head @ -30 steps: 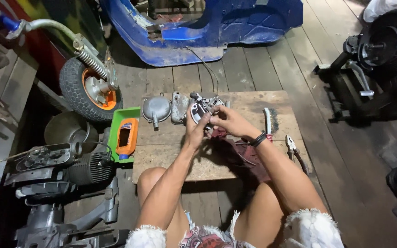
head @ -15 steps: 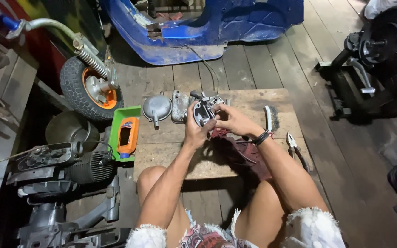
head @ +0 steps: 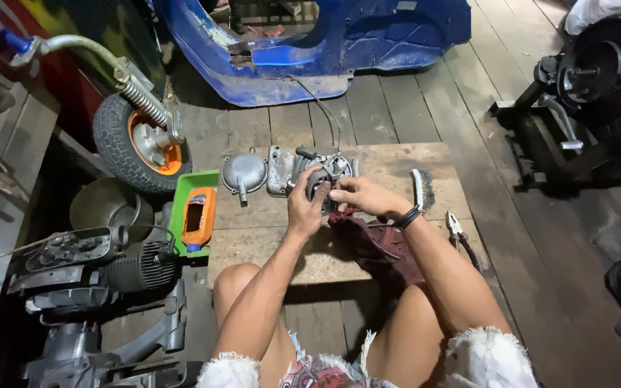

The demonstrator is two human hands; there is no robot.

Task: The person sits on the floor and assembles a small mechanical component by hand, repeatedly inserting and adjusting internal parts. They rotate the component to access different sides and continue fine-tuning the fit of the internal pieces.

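Both hands together on the small grey metal carburettor-like part (head: pixel 323 174) over the low wooden board (head: pixel 267 241) — left hand (head: pixel 303 208) cupping it, right hand (head: pixel 357 195) pinching its edge w/ fingertips — a slip could drop it onto the dark red rag (head: pixel 375 241) or the board.

The person's arms are bare, with no sleeves reaching the forearms; the left hand (head: pixel 305 208) wears nothing; the right hand (head: pixel 359 195) has a dark band (head: pixel 408 217) around its wrist; the knees are bare; frayed, whitish shorts (head: pixel 486 356) edge both thighs; a patterned red-and-white garment (head: pixel 318 372) shows between them.
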